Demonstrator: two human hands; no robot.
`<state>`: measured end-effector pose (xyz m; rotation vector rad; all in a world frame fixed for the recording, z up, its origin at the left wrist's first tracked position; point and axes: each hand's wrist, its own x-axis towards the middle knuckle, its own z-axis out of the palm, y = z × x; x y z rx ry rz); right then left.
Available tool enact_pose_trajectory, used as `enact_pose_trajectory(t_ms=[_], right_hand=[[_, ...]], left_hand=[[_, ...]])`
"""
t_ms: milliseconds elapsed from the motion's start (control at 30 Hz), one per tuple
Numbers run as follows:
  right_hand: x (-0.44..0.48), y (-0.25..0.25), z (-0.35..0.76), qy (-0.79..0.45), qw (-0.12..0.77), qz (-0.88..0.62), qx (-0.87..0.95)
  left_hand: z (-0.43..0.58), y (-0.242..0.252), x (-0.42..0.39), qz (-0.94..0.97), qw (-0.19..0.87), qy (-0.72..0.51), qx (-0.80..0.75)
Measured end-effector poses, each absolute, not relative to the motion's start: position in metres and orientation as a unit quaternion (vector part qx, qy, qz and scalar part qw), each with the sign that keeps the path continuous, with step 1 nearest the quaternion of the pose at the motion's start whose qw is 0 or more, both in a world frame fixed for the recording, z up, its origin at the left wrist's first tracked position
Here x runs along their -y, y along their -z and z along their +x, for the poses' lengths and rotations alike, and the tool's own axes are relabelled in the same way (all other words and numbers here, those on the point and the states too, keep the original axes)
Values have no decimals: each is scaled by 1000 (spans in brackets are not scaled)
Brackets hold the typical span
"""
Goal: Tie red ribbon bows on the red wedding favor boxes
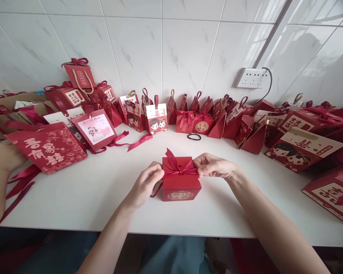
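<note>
A red gift box (181,188) with a gold round emblem stands upright on the white table in front of me. A dark pink satin ribbon (179,165) is tied in a bow across its top. On the box's left side, my left hand (146,180) is closed, pinching one side of the bow between thumb and fingers. My right hand (214,166) pinches the other side at the box's right edge. Below my left hand a red twisted cord (157,190) hangs at the box's side.
Many red gift boxes line the wall, including a small cartoon-couple box (156,118) behind mine. A black hair tie (194,137) lies on the table (108,198). Another person's arm (1,163) reaches in at left, beside a large red box (48,148). A power strip (253,78) is on the wall.
</note>
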<state>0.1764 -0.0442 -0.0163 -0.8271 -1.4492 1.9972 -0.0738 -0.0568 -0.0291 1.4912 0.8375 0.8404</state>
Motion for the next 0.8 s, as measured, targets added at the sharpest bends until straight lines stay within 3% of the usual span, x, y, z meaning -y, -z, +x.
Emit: enact_pose_trajectory(t_ms=[200, 400, 467, 567, 667, 733, 800], right_hand=[[44, 15, 194, -700, 249, -302, 597], [40, 11, 194, -558, 441, -438, 549], [40, 12, 183, -524, 461, -455, 553], [41, 15, 171, -572, 435, -418, 555], [39, 18, 172, -596, 409, -416, 552], [35, 20, 177, -555, 437, -457, 541], [32, 21, 181, -510, 481, -490, 518]], left_hand=[[-75, 30, 56, 623, 579, -350, -393], [-67, 30, 79, 594, 483, -408, -498], [-63, 28, 84, 611, 499, -375, -487], [-67, 27, 77, 618, 546, -336, -456], [-84, 29, 56, 612, 437, -417, -511], [-96, 30, 47, 564, 313, -504, -575], [-103, 30, 46, 525, 265, -549, -594]])
